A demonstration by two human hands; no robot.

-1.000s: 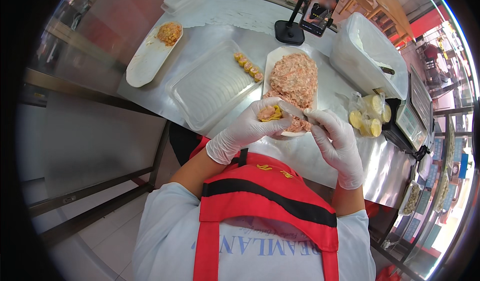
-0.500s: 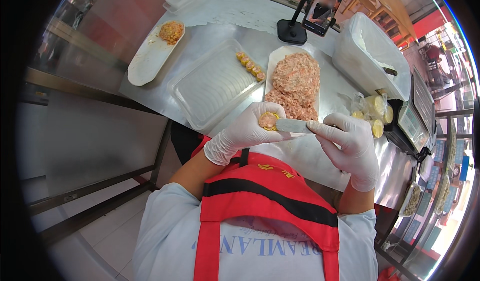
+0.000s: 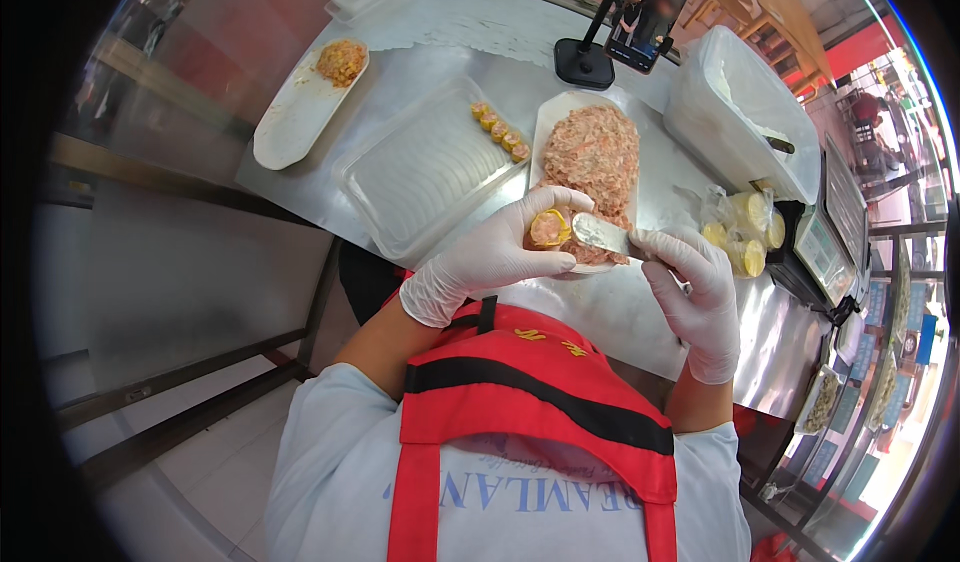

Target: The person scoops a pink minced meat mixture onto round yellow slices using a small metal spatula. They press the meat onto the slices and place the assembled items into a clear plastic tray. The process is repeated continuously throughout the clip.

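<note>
Round yellow-wrapped dumpling (image 3: 549,229), coarse pink top | left hand (image 3: 487,251) — curled, gripping it | right hand (image 3: 702,297) — pinching flat metal spreader (image 3: 600,234), tip left

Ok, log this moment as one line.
left hand: holds filled wrapper | right hand: holds metal spatula | meat filling: on white tray | dumplings: row in clear tray

A head-worn fisheye looks down over the metal worktable (image 3: 425,67).

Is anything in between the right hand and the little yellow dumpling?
Only the metal blade that the right hand holds: it spans the gap, its tip right by the dumpling. The left hand cups the dumpling, open on that side.
</note>
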